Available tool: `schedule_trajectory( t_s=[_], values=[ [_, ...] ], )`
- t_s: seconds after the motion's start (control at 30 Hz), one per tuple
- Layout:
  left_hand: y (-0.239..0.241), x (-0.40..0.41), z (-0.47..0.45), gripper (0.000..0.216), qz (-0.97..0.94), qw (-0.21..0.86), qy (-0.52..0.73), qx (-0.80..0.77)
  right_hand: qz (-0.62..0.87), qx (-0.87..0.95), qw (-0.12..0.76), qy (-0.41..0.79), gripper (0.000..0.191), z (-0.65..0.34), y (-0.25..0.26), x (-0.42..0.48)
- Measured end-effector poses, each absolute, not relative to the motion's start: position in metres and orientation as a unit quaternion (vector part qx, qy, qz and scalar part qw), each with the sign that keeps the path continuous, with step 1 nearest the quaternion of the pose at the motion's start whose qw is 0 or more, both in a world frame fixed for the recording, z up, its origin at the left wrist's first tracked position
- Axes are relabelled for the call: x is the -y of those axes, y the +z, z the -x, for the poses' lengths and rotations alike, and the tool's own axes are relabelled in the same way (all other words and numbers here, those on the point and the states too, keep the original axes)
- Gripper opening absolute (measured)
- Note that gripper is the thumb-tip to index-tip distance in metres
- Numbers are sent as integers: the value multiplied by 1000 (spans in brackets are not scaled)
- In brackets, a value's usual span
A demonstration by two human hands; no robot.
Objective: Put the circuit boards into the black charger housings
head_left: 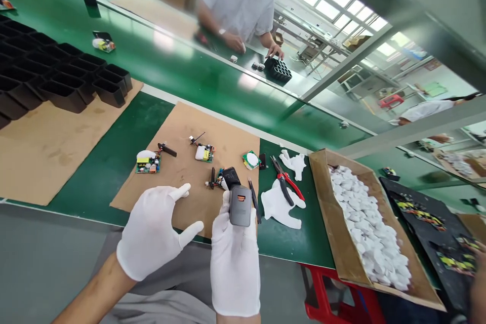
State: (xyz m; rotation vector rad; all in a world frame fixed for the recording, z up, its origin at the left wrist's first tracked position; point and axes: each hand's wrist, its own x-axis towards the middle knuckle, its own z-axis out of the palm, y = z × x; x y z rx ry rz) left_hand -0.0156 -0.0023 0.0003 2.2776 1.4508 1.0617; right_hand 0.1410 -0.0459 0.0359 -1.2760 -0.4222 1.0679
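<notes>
In a white glove, my right hand (235, 258) grips a dark grey charger housing (240, 206) with an orange USB port on its end face. My left hand (155, 228), also gloved, hovers over the front edge of the cardboard sheet (182, 192), thumb and fingers apart with nothing between them. Just beyond the charger housing lies a small circuit board (219, 178) next to a black cover piece (231, 177). More boards rest on the cardboard: one at left (148, 162), one in the middle (205, 153), and one at right (251, 159). Black tweezers (254, 200) lie right of my right hand.
Red-handled pliers (286, 182) lie on a spare white glove (281, 205). A cardboard box (322, 207) of white lumps stands at right, beside a black tray of boards (417, 212). Black housings (68, 86) fill the left. Across the belt (182, 61), a person (243, 10) handles a black grid tray.
</notes>
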Motion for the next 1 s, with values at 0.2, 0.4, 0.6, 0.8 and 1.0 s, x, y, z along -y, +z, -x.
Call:
schedule_trajectory(
  t_s=[0.2, 0.4, 0.6, 0.8, 1.0],
  values=[
    [0, 2, 22, 48, -748, 172, 406, -496, 696, 451, 540, 139, 35, -142, 25, 45],
    [2, 4, 33, 40, -556, 324, 569, -512, 628, 663, 401, -66, 23, -124, 5, 30],
    [3, 2, 34, 24, -559, 328, 537, -540, 616, 657, 433, 0, 34, -126, 2, 28],
    [5, -3, 25, 56, -760, 140, 365, -519, 610, 679, 400, 76, 43, -137, 8, 26],
    [7, -13, 4, 25, -759, 66, 337, -554, 622, 656, 428, 16, 40, -136, 2, 30]
  ],
)
